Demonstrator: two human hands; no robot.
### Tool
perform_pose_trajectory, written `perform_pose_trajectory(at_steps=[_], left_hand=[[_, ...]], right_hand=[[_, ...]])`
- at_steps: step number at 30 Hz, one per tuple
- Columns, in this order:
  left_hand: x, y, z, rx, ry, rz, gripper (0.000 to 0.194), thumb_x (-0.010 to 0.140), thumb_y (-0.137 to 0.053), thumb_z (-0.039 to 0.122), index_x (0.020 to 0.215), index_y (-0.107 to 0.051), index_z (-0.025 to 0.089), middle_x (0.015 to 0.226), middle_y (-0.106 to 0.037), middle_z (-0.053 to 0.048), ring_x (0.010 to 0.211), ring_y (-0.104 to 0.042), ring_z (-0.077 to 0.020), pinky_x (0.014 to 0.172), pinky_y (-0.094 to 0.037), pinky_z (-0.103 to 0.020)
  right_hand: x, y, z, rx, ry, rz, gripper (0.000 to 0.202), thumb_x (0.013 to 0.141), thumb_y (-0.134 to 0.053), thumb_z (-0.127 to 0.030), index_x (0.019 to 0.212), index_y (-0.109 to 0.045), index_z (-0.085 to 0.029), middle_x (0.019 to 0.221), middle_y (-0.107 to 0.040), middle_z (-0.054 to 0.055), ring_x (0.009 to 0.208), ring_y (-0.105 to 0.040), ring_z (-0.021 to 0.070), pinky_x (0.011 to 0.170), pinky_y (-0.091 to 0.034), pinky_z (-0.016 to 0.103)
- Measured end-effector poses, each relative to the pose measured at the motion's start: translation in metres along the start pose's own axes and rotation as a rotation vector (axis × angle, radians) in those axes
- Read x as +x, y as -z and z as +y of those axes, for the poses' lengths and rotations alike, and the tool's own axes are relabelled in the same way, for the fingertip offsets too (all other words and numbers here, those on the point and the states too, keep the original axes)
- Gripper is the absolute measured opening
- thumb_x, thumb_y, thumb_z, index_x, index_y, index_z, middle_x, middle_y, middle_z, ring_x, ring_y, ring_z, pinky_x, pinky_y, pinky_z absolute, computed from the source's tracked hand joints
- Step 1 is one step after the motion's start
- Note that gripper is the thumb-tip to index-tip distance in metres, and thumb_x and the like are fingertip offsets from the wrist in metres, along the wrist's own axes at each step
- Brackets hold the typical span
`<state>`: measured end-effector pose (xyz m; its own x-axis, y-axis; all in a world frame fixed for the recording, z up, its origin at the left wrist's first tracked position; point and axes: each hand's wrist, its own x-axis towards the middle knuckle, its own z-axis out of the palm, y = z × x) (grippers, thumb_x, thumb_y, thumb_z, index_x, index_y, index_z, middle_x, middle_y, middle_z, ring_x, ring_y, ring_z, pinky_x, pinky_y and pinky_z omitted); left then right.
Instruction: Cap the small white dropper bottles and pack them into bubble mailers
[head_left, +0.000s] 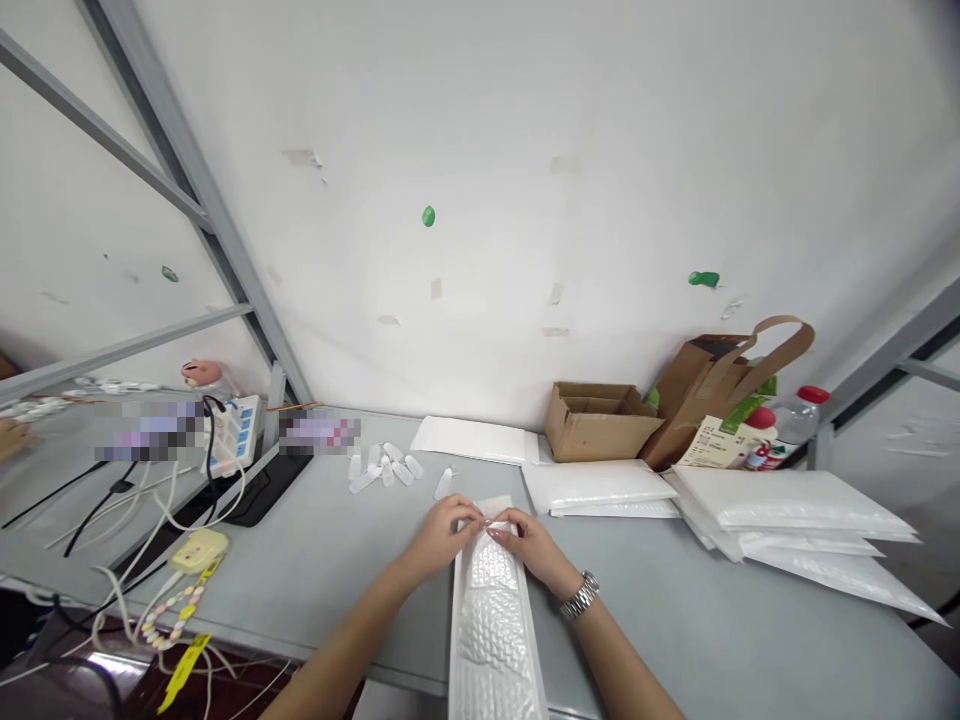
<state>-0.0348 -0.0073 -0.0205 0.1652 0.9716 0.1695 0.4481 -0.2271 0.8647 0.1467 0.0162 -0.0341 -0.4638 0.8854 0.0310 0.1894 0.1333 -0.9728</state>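
A long white bubble mailer [496, 625] lies lengthwise in front of me, its near end running past the table's front edge. At its far end my left hand [448, 530] pinches the left side of the top. My right hand [531, 545], with a metal watch on the wrist, pinches the same end from the right, the fingertips of both hands almost meeting. Whether something small is between the fingertips I cannot make out. Just beyond my left hand lies a single white tag [445, 484], and farther left is a loose group of several white tags [386, 467].
White mailers are stacked at the right [802, 505] and behind my hands [600, 487]. Against the wall stand an open cardboard box [600, 425], a brown paper bag [686, 395] and a red-capped bottle [801, 415]. Cables and a power strip [234, 435] crowd the left, beside a metal frame.
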Motion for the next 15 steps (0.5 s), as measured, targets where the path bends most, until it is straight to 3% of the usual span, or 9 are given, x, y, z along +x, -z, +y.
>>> perform_pose_trajectory(at_steps=[4,9,15], left_hand=[[0.001,0.004,-0.002,0.197,-0.081,0.104,0.026,0.079,-0.053,0.039,0.064,-0.067,0.024,0.096,-0.061,-0.006,0.097,-0.053,-0.0225,0.091,-0.036,-0.035],[0.018,0.02,-0.018,0.325,0.154,0.426,0.021,0.074,-0.057,0.033,0.09,-0.063,0.021,0.095,-0.056,-0.009,0.101,-0.048,-0.029,0.092,-0.033,-0.042],[0.037,0.027,-0.036,0.217,0.237,0.368,0.015,0.063,-0.066,0.03,0.068,-0.059,0.018,0.074,-0.058,-0.006,0.09,-0.054,-0.0289,0.085,-0.036,-0.04]], right_hand=[[0.002,-0.001,0.001,0.01,0.003,0.023,0.033,0.072,-0.059,-0.051,0.073,-0.059,-0.018,0.07,-0.053,-0.001,0.069,-0.048,0.0165,0.067,-0.038,0.027],[0.003,0.002,0.0,-0.004,-0.014,0.092,0.035,0.073,-0.057,-0.054,0.069,-0.056,-0.018,0.066,-0.05,-0.002,0.065,-0.046,0.015,0.062,-0.036,0.025],[0.003,0.003,0.001,-0.054,-0.046,0.116,0.033,0.071,-0.059,-0.052,0.069,-0.057,-0.019,0.062,-0.049,-0.003,0.06,-0.043,0.014,0.058,-0.035,0.025]])
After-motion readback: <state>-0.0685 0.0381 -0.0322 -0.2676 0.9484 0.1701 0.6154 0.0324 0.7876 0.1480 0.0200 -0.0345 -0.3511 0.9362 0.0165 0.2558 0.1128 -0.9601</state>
